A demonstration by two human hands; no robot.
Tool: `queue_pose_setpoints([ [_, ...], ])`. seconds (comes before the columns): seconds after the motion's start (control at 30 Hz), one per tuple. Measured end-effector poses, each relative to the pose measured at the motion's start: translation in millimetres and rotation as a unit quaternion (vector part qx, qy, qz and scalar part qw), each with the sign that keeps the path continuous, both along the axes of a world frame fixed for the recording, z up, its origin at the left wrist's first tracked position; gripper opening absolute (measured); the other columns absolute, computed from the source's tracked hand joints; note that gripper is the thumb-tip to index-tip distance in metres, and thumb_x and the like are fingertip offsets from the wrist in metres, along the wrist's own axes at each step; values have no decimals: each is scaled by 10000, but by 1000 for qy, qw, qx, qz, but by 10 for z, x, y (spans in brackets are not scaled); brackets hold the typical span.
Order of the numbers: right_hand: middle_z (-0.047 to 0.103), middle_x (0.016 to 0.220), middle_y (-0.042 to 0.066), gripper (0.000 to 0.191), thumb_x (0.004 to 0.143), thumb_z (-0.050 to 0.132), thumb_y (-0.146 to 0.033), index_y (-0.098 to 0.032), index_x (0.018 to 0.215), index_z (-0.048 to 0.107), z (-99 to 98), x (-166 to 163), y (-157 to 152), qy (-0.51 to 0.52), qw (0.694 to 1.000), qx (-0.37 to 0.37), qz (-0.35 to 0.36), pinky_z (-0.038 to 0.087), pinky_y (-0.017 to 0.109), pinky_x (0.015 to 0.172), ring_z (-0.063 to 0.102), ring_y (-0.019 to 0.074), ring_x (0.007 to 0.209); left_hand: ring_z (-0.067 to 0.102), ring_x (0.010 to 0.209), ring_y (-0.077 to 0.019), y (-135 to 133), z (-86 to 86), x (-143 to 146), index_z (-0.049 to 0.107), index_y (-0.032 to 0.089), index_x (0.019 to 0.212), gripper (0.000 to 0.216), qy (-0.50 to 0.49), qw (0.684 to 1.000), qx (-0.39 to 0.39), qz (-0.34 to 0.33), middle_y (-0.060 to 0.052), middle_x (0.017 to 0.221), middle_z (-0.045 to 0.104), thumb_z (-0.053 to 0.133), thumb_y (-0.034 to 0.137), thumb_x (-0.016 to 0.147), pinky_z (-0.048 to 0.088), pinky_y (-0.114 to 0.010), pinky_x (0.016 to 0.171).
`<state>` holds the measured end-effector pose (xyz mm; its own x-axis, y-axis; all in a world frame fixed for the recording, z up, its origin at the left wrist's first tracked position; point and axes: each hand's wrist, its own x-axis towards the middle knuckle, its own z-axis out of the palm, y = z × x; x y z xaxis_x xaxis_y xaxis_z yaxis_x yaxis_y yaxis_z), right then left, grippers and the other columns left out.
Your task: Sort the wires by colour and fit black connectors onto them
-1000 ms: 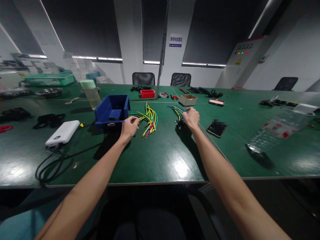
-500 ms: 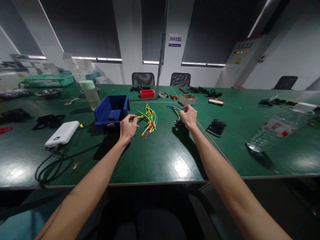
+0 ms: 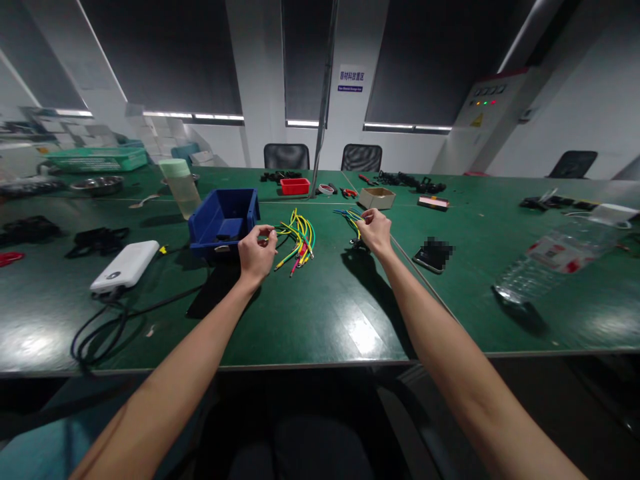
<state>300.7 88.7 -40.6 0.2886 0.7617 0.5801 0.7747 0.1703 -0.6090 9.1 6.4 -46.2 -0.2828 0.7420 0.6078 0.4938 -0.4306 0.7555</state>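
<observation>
My left hand (image 3: 258,255) is closed in a pinch at the left side of a loose bundle of yellow and green wires (image 3: 303,235); a wire seems to run into its fingertips. Some of the bundle's ends have metal terminals, and a few parts are red. My right hand (image 3: 375,231) pinches at a smaller bunch of wires (image 3: 353,217) with blue ends, its fingers covering part of them. Small dark ends show beneath that hand. Just left of my left hand stands a blue parts bin (image 3: 225,213) with a small dark item inside.
On the green table (image 3: 310,320) are a white power bank (image 3: 125,267) with a black cable, a green-lidded bottle (image 3: 180,187), a red tray (image 3: 295,186), a small cardboard box (image 3: 377,198), a phone (image 3: 433,257) and a clear plastic bottle (image 3: 550,257). A metal pole (image 3: 324,100) rises behind.
My left fingers have curled in more, and a wire end at the near side of the yellow-green bundle has shifted slightly left. My right hand has moved slightly left.
</observation>
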Motion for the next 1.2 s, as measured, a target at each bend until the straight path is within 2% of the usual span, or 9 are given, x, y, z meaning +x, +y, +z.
queue_pose_setpoints([
  [0.13, 638, 706, 44, 195, 669, 517, -208, -162, 834, 609, -11, -12, 9, 10, 1000, 5, 5, 425, 287, 671, 569, 175, 633, 583, 496, -102, 7, -3, -5, 623, 163, 901, 264, 1, 1000, 18, 3, -25, 790, 635, 539, 401, 825, 430, -191, 434],
  [0.27, 639, 724, 39, 236, 646, 532, -215, -163, 866, 597, -22, -32, 8, 21, 1000, 0, 17, 422, 284, 667, 562, 172, 639, 577, 500, -102, 13, -8, -10, 608, 163, 905, 272, 5, 1000, 4, -4, -24, 789, 625, 527, 412, 829, 429, -195, 440],
  [0.47, 638, 738, 32, 305, 611, 545, -223, -160, 908, 577, 3, -101, -48, 33, 999, -16, 36, 416, 278, 646, 553, 164, 631, 611, 590, -134, 65, -59, -43, 613, 178, 880, 218, 55, 997, -46, 12, -34, 783, 656, 545, 371, 804, 472, -225, 568],
  [0.67, 627, 719, 31, 237, 617, 526, -209, -161, 846, 564, -15, -152, -65, 30, 998, 5, 53, 403, 252, 621, 541, 148, 610, 635, 717, -180, 173, -176, -99, 655, 193, 831, 166, 143, 986, -89, 10, -49, 787, 685, 560, 317, 775, 468, -259, 660],
  [0.8, 606, 695, 26, 178, 638, 489, -200, -170, 798, 562, -33, -169, -55, -3, 998, 29, 52, 384, 251, 620, 526, 148, 614, 618, 676, -164, 136, -133, -68, 656, 186, 808, 177, 127, 989, -70, 8, -44, 778, 682, 542, 321, 794, 465, -257, 666],
  [0.9, 591, 669, 20, 157, 648, 458, -192, -177, 763, 565, -21, -182, -72, -19, 998, 32, 56, 369, 253, 612, 519, 152, 614, 596, 629, -146, 78, -63, -48, 642, 181, 833, 220, 94, 995, -35, 30, -35, 760, 664, 517, 361, 828, 461, -245, 639],
  [1.03, 564, 619, 8, 133, 650, 433, -186, -185, 697, 557, 18, -194, -121, -28, 997, 26, 62, 362, 254, 605, 504, 152, 598, 593, 644, -137, 23, -12, -50, 620, 180, 906, 272, 58, 997, 5, 59, -36, 817, 645, 474, 405, 866, 456, -229, 608],
  [1.2, 539, 574, -2, 83, 627, 443, -184, -193, 615, 524, 34, -204, -146, -29, 997, 28, 63, 346, 248, 574, 478, 143, 563, 594, 676, -125, -22, 7, -43, 601, 171, 947, 298, 36, 997, 45, 59, -45, 868, 621, 448, 422, 895, 453, -212, 601],
])
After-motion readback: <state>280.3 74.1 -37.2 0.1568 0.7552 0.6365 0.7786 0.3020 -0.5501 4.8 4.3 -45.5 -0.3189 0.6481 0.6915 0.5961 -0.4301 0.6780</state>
